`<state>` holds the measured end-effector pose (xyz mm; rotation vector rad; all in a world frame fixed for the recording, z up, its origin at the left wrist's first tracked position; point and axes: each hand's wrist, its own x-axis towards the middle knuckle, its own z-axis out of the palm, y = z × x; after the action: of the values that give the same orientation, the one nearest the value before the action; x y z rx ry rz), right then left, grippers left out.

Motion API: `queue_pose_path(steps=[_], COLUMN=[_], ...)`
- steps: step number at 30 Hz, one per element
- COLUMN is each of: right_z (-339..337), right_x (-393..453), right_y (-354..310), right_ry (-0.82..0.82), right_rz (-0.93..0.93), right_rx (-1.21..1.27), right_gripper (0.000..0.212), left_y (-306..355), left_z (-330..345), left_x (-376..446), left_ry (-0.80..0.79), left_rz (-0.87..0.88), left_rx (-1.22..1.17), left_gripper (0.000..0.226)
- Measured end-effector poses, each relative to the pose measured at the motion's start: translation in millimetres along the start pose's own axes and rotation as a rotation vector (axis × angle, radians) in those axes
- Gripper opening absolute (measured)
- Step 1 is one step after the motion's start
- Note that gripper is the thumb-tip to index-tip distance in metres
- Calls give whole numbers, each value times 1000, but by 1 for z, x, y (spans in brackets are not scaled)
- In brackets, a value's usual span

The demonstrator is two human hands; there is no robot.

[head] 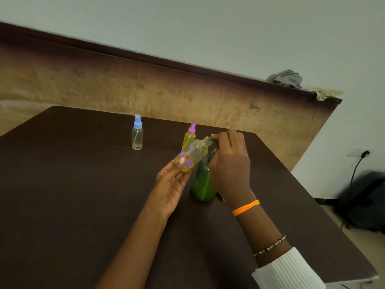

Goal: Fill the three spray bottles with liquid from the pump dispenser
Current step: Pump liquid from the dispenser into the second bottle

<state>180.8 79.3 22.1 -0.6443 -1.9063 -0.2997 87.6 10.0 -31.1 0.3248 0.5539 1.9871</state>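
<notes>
My left hand holds a clear spray bottle with purple flower marks, tilted, its uncapped neck pointing up and right. A little yellow liquid lies in its lower end. My right hand rests curled over the top of the green pump dispenser and hides its pump head; the fingertips touch the tilted bottle's neck. Behind stands a pink-capped bottle full of yellow liquid. Farther left a blue-capped bottle stands almost empty.
The dark table ends at a wooden board behind and drops off on the right. A grey cloth lies on top of the board. A dark bag sits on the floor at the right.
</notes>
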Motion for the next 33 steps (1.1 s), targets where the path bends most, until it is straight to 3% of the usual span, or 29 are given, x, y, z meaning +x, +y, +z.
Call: queue_pose_path(steps=[3,8,12,15,21,29,33], right_z=[-2,17,9,4,19,3,14], right_x=[2,-22,-10,1,-21,-3,-15], right_y=[0,-2,1,4,0,2,0], right_ry=[-12,134,66,3,154,43,144], right_rz=[3,4,0,13,26,32,55], right_rx=[21,-50,-11,38,21,77,51], right_gripper=[36,34,30,32,38,36,45], left_y=[-1,-1,0,-1,-1,-3,-3], left_z=[0,-1,2,4,3,4,3], left_x=[0,3,-1,-1,2,3,6], left_ry=[-3,-3,-8,-18,-15,22,24], left_rz=[2,31,28,34,64,81,88], left_rx=[1,35,20,14,14,-9,-6], left_gripper=[44,34,25,30,17,17,15])
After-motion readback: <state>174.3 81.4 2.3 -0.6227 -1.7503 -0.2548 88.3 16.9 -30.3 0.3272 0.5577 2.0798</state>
